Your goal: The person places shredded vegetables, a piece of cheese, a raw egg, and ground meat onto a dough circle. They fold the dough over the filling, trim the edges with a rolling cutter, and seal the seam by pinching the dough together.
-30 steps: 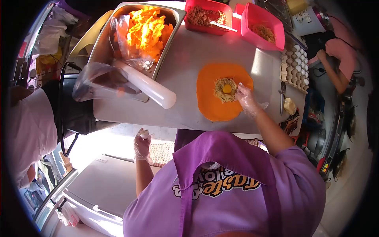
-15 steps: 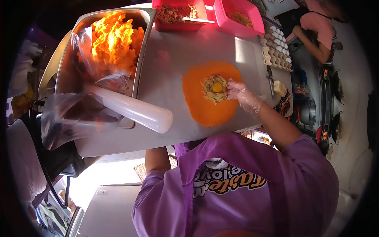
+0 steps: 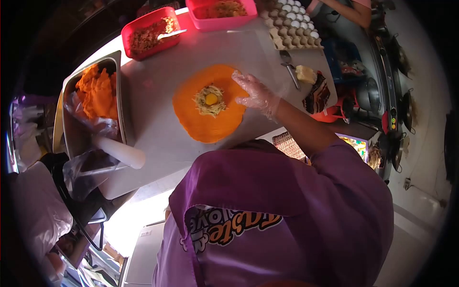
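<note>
A flat round of orange dough (image 3: 191,124) lies on the worktable. In its middle is a ring of pale shreds (image 3: 206,109) with a raw egg yolk (image 3: 211,99) inside. My right hand (image 3: 256,93), in a clear plastic glove, is over the dough's right edge, its thumb and fingers spread apart and nothing held between them. My left hand is out of sight, hidden beyond the purple apron and sleeve.
At left, a metal pan (image 3: 125,95) holds orange dough, with a white rolling pin (image 3: 122,152) across plastic film. Two pink tubs (image 3: 220,24) with fillings stand at the back. An egg tray (image 3: 296,43), a yellowish block (image 3: 306,74) and a metal utensil (image 3: 292,76) lie right. Another person's arm (image 3: 351,12) shows beyond.
My right hand has moved from beside the egg yolk out to the dough's right edge, its fingers wider apart. The whole view has shifted and turned.
</note>
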`<state>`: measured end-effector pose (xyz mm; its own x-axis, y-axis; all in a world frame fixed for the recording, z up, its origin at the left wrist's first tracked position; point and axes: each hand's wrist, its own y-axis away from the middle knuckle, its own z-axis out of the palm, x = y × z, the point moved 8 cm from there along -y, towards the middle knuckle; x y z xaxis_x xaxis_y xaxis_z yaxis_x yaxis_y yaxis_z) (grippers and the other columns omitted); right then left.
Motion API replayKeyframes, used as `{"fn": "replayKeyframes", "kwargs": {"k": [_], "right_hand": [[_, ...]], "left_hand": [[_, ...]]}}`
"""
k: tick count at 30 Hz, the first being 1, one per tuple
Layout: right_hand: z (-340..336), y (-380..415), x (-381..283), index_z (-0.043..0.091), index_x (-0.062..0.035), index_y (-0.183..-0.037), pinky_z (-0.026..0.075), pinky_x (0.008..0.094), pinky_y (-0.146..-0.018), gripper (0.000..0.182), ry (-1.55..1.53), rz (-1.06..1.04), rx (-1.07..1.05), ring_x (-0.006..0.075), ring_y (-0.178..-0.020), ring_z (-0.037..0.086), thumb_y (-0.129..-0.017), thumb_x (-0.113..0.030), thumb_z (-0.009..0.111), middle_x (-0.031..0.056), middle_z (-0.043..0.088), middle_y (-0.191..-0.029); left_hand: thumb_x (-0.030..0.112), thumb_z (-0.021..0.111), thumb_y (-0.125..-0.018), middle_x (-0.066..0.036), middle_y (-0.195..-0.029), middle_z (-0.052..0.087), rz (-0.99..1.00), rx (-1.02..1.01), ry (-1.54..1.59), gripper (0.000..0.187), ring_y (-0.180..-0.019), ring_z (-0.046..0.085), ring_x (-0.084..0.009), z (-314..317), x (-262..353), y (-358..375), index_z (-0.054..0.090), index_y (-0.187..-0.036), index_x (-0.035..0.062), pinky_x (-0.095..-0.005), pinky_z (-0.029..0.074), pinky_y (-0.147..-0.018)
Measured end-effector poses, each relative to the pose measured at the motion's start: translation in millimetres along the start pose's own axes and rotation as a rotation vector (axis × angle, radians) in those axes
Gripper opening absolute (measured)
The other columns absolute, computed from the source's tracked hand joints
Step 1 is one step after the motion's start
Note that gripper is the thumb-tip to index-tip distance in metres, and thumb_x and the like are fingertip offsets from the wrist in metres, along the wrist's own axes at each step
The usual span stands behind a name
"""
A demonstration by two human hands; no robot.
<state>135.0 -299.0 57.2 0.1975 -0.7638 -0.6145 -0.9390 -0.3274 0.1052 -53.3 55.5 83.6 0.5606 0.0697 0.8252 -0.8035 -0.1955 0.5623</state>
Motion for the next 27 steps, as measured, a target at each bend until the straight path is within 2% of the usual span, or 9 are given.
{"fn": "replayKeyframes", "kwargs": {"k": [3, 4, 5, 10, 12, 14, 17, 21, 27], "right_hand": [[-88.1, 43.7, 76.8, 0.048, 0.0012, -0.122, 0.043, 0.0402, -0.089, 0.052, 0.196, 0.232, 0.271, 0.0301, -0.103, 0.051, -0.078, -0.020, 0.067, 0.0170, 0.051, -0.108], [-92.9, 56.5, 134.5, 0.053, -0.0033, -0.099, 0.044, 0.0429, -0.080, 0.032, -0.643, 0.226, 0.621, 0.0271, -0.088, 0.051, -0.085, -0.031, 0.058, 0.0115, 0.052, -0.095], [-111.9, 94.3, 180.0, 0.053, -0.0033, -0.099, 0.044, 0.0429, -0.080, 0.032, -0.602, 0.244, 0.702, 0.0271, -0.088, 0.051, -0.085, -0.031, 0.058, 0.0115, 0.052, -0.095], [-107.2, 104.4, 289.7, 0.057, -0.0118, -0.102, 0.036, 0.0525, -0.093, 0.031, 0.406, 0.407, 0.775, 0.0313, -0.097, 0.057, -0.090, -0.038, 0.045, 0.0128, 0.062, -0.098], [-138.0, 101.1, 218.6, 0.062, -0.0123, -0.098, 0.038, 0.0513, -0.093, 0.022, 0.647, 0.511, 0.503, 0.0312, -0.104, 0.058, -0.087, -0.027, 0.049, 0.0108, 0.065, -0.099], [-134.7, 87.3, 226.1, 0.062, -0.0115, -0.103, 0.042, 0.0477, -0.092, 0.025, 0.536, 0.582, 0.245, 0.0290, -0.108, 0.057, -0.083, -0.022, 0.053, 0.0095, 0.065, -0.101], [-140.6, 86.0, 212.7, 0.064, -0.0095, -0.102, 0.045, 0.0434, -0.089, 0.027, 0.526, 0.635, 0.058, 0.0291, -0.106, 0.058, -0.078, -0.019, 0.059, 0.0112, 0.065, -0.105], [-153.8, 86.2, 229.7, 0.061, -0.0109, -0.102, 0.046, 0.0469, -0.085, 0.042, 0.579, 0.527, 0.248, 0.0303, -0.103, 0.056, -0.061, -0.016, 0.071, 0.0103, 0.060, -0.102], [-189.5, 76.9, 70.4, 0.056, -0.0171, -0.098, 0.050, 0.0461, -0.071, 0.051, 0.482, 0.262, 0.272, 0.0295, -0.091, 0.060, -0.052, -0.025, 0.077, 0.0059, 0.058, -0.100]], "left_hand": [[0.027, 0.050, -0.092, -0.008, -0.095, 0.059, 0.105, -0.090, -0.100, 0.033, -0.082, 0.059, -0.0172, -27.6, 34.0, 26.4, 0.052, -0.110, -0.0003, -0.0301, 0.051, -0.074], [0.028, 0.051, -0.092, -0.008, -0.095, 0.059, 0.147, -0.138, -0.124, 0.033, -0.082, 0.059, -0.0173, -31.4, 44.6, 24.3, 0.052, -0.110, -0.0003, -0.0302, 0.051, -0.074], [0.028, 0.051, -0.092, -0.008, -0.094, 0.059, 0.193, -0.213, -0.148, 0.033, -0.082, 0.059, -0.0173, -25.3, 56.2, 14.0, 0.052, -0.110, -0.0003, -0.0302, 0.051, -0.075], [0.027, 0.055, -0.090, -0.009, -0.096, 0.060, 0.187, -0.576, -0.116, 0.036, -0.084, 0.059, -0.0180, 52.2, 83.8, -78.0, 0.052, -0.112, -0.0021, -0.0312, 0.049, -0.077], [0.026, 0.059, -0.089, -0.010, -0.097, 0.061, 0.020, -0.623, 0.009, 0.039, -0.087, 0.060, -0.0186, 70.0, 72.3, -130.0, 0.052, -0.114, -0.0036, -0.0319, 0.048, -0.080], [0.028, 0.061, -0.088, -0.014, -0.105, 0.060, 0.412, -0.939, -0.472, 0.048, -0.095, 0.059, -0.0202, 141.6, 122.4, -77.6, 0.049, -0.119, -0.0064, -0.0321, 0.045, -0.086], [0.029, 0.061, -0.088, -0.014, -0.106, 0.060, 0.414, -0.954, -0.502, 0.049, -0.097, 0.059, -0.0210, 179.4, 129.5, -68.4, 0.049, -0.120, -0.0056, -0.0320, 0.044, -0.087], [0.032, 0.061, -0.088, -0.015, -0.110, 0.059, 0.399, -0.954, -0.513, 0.051, -0.099, 0.058, -0.0225, 217.5, 132.4, -65.3, 0.049, -0.123, -0.0039, -0.0318, 0.043, -0.089], [0.040, 0.056, -0.090, -0.016, -0.126, 0.050, 0.093, -0.812, -0.065, 0.059, -0.108, 0.054, -0.0260, 302.3, 126.3, -59.0, 0.038, -0.135, 0.0045, -0.0368, 0.044, -0.087]]}}
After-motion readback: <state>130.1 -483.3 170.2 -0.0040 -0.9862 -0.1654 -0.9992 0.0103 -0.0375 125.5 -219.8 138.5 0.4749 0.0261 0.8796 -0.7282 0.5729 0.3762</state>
